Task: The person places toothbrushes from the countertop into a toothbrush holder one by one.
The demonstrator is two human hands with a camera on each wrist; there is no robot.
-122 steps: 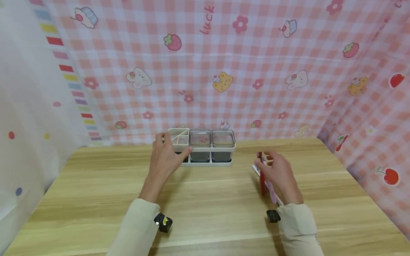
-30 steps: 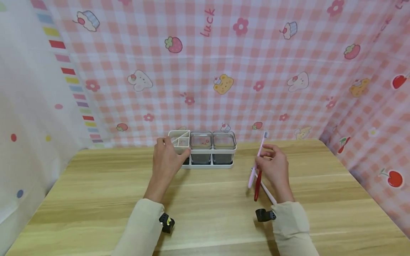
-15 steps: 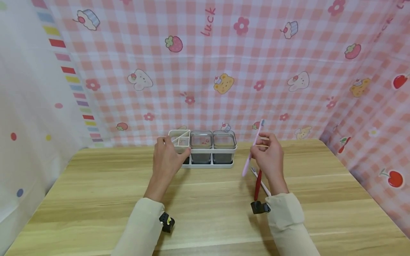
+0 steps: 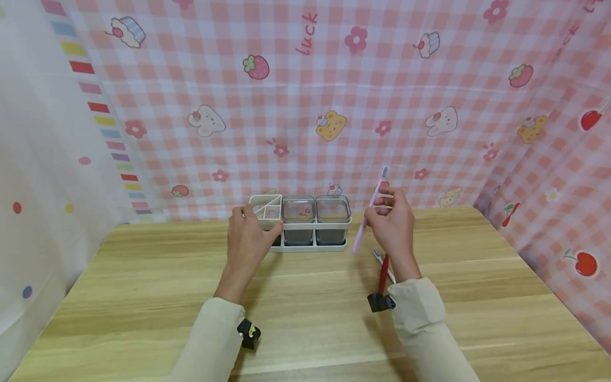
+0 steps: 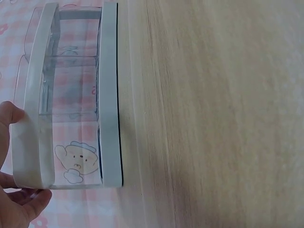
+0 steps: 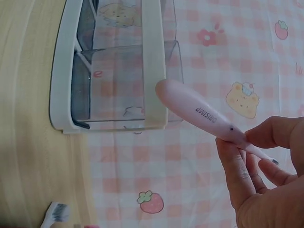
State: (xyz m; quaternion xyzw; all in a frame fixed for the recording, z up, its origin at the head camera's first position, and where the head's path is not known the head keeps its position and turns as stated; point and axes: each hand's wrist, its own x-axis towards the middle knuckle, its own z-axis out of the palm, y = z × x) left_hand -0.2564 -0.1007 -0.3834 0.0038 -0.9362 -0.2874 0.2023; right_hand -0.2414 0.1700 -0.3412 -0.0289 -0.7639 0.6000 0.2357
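Note:
A white toothbrush holder [image 4: 315,226] with two clear cups [image 4: 299,209] and a divided white insert [image 4: 273,207] stands at the back of the table. My left hand [image 4: 249,241] grips its left end, thumb in front and fingers round the side; the left wrist view shows them at the upper band [image 5: 33,118]. My right hand [image 4: 393,225] pinches a pink toothbrush [image 4: 363,225] between thumb and fingers, right of the holder. The brush is tilted, bristles up. In the right wrist view its handle end [image 6: 178,95] overlaps the holder's upper band.
Below my right hand a red toothbrush [image 4: 384,273] and a white toothbrush [image 4: 378,255] lie on the wooden table [image 4: 305,318], partly hidden by the wrist camera [image 4: 380,302] and sleeve. A pink checked cloth [image 4: 305,106] hangs close behind the holder.
My right hand has picked the pink toothbrush up from beside the red and white ones, turned it bristles up, and moved it up and left towards the holder. My left hand stays at the holder.

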